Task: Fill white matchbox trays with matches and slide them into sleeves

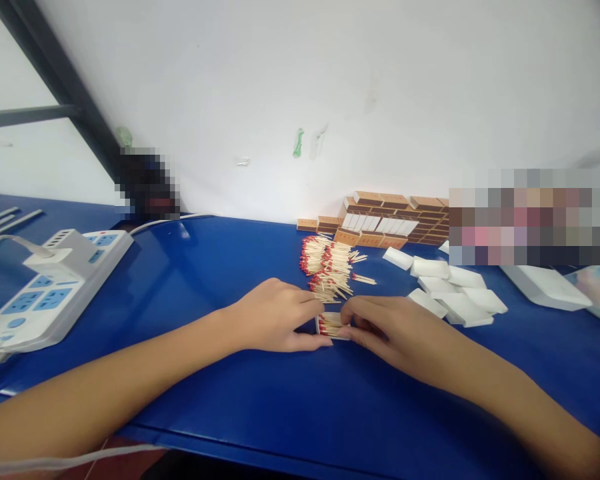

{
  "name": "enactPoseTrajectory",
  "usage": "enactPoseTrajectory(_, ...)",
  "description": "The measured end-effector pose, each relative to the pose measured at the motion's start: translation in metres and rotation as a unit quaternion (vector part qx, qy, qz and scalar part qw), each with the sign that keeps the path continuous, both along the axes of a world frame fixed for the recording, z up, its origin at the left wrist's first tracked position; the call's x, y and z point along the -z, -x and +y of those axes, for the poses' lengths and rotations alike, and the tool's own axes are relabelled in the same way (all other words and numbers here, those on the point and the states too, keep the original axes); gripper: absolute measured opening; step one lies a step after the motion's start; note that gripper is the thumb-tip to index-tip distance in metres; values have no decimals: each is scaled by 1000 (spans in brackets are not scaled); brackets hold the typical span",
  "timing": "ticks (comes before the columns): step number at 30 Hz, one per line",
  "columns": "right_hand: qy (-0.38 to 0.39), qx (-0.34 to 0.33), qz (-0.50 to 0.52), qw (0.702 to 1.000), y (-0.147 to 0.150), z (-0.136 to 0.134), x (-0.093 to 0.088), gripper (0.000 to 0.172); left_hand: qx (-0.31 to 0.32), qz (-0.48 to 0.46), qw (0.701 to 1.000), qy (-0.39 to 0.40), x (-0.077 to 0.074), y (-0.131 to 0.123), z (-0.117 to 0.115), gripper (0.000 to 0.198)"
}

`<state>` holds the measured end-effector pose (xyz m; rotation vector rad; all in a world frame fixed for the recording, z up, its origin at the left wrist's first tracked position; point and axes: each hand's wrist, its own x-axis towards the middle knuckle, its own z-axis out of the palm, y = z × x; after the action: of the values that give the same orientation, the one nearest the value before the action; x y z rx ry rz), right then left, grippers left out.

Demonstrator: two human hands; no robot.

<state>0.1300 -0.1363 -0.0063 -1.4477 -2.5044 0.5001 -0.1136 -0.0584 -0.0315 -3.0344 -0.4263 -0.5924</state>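
Note:
A small white matchbox tray (pixel 319 325) lies on the blue table, filled with red-headed matches (pixel 330 325). My left hand (pixel 275 317) grips the tray from its left side, fingers along the far edge and thumb along the near edge. At the tray's right end, my right hand (pixel 387 330) has thumb and forefinger closed on the matches; its other fingers are curled and partly hidden. Just beyond the tray is a heap of loose matches (pixel 330 267), heads mostly to the left, with a few strays (pixel 364 280) beside it.
White empty-looking trays (pixel 450 290) are piled to the right. Brown matchboxes (pixel 395 217) are stacked against the wall. A white power strip (pixel 45 300) with a plugged-in adapter and cables sits at left. A larger white box (pixel 547 287) stands far right, near blurred-out items.

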Motion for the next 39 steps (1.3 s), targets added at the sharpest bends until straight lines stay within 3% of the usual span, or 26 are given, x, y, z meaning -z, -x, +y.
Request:
enactPoseTrajectory(14,104,21,29,994,-1,-2,-4,18,-2,7,1000,7,2,0,1,42)
enactPoseTrajectory(39,-41,7,28,999,8,1,9,14,4,0,1000,-6,1,-2,-1,43)
